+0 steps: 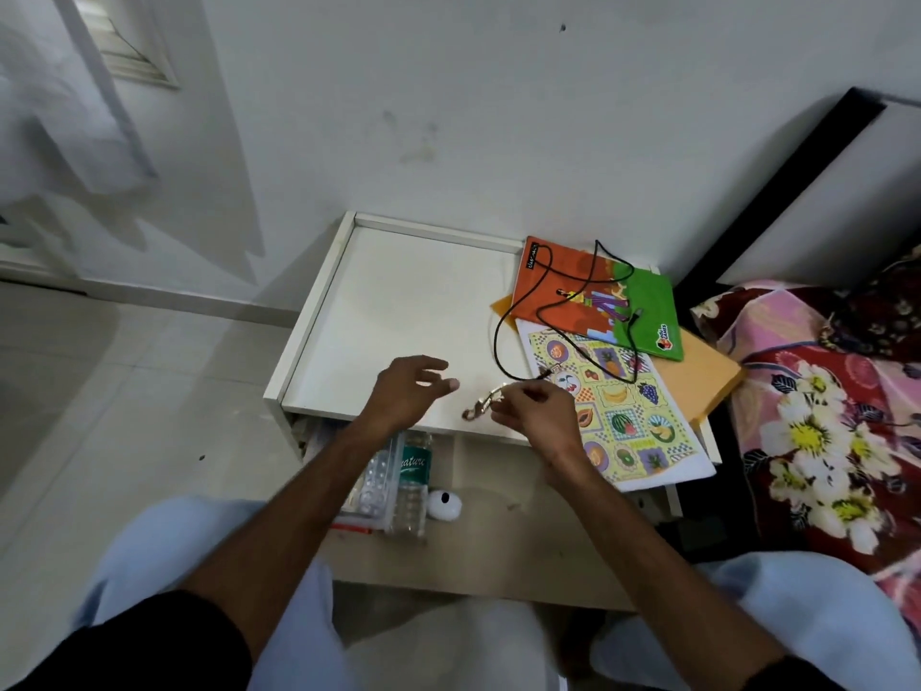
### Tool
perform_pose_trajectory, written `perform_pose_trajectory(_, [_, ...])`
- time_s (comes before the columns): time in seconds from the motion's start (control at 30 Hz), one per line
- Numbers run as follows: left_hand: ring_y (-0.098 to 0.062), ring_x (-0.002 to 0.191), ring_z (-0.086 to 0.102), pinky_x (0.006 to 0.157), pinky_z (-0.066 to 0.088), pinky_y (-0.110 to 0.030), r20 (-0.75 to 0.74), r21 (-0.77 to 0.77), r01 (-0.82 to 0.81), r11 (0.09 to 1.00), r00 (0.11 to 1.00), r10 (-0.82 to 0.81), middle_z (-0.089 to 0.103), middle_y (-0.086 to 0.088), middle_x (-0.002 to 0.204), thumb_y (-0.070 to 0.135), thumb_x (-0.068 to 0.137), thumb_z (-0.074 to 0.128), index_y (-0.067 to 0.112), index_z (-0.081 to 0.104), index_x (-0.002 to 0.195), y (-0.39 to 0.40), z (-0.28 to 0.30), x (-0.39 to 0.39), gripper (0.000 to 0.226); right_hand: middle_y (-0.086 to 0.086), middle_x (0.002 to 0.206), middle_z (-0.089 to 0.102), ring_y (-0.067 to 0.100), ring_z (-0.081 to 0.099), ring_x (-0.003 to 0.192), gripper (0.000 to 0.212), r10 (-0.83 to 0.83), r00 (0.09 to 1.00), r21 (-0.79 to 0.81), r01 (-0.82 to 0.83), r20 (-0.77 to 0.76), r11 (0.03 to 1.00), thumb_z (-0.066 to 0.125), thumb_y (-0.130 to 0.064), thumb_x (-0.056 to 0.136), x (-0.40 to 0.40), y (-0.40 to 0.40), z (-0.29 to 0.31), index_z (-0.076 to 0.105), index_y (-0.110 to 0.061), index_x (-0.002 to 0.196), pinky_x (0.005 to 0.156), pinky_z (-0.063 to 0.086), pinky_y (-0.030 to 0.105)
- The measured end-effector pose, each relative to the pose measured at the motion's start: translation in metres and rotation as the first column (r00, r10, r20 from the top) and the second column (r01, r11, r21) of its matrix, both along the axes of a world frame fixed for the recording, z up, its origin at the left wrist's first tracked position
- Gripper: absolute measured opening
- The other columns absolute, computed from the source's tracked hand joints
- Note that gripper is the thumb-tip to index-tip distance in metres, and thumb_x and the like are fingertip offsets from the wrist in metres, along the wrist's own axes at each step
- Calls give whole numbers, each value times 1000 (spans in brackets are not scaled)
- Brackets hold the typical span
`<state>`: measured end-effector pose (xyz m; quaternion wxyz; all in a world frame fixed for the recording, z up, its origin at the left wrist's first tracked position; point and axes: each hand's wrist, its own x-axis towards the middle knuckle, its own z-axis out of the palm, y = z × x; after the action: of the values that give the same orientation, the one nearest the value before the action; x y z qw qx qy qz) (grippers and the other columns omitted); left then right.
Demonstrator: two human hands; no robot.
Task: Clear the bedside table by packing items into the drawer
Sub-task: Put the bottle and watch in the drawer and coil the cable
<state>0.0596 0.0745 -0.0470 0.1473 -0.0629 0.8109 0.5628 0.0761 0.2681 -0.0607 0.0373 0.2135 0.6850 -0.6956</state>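
Note:
The white bedside table [398,301] has its drawer [498,556] pulled out below the front edge. My right hand [536,411] pinches a small metal key ring [481,406] just above the tabletop near the front. My left hand [406,391] hovers beside it, fingers spread and holding nothing. A black cable [545,306] loops over an orange and green booklet [598,296] and a fruit-patterned sheet [623,411] on the table's right side. In the drawer lie a water bottle [412,481], blister packs [374,486] and a small white round object [443,504].
An orange folder [697,376] lies under the booklets, overhanging the table's right edge. A bed with a floral blanket [822,416] stands close on the right. The wall is right behind the table. Tiled floor [124,391] lies to the left. My knees [797,615] flank the drawer.

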Motion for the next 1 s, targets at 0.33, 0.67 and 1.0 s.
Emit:
perform_pose_trajectory(0.33, [-20,91,71,83,58,-24,239,514,99,852,937,-254,73,-20,104,5,86,70,1,68,116,62,12,106,31,20,92,75,30,73,79,19,87,991,-263,-57,104,963,67,-13,90,100,46,30,70,3,100,72,61,34])
perform_pose_trajectory(0.67, [-30,100,71,85,59,-29,319,574,-145,806,946,-57,71,-25,109,0,83,70,4,70,111,65,9,146,28,21,100,75,29,73,88,34,313,941,-242,-277,128,930,81,-7,76,115,44,21,70,2,107,77,60,33])
perform_pose_trajectory(1.0, [-29,100,71,83,60,-28,387,604,-243,759,922,-13,69,-24,114,0,84,69,-5,63,118,70,-4,141,35,21,101,75,32,72,95,40,301,937,-171,-272,175,947,85,-8,72,107,55,10,71,3,108,85,59,35])
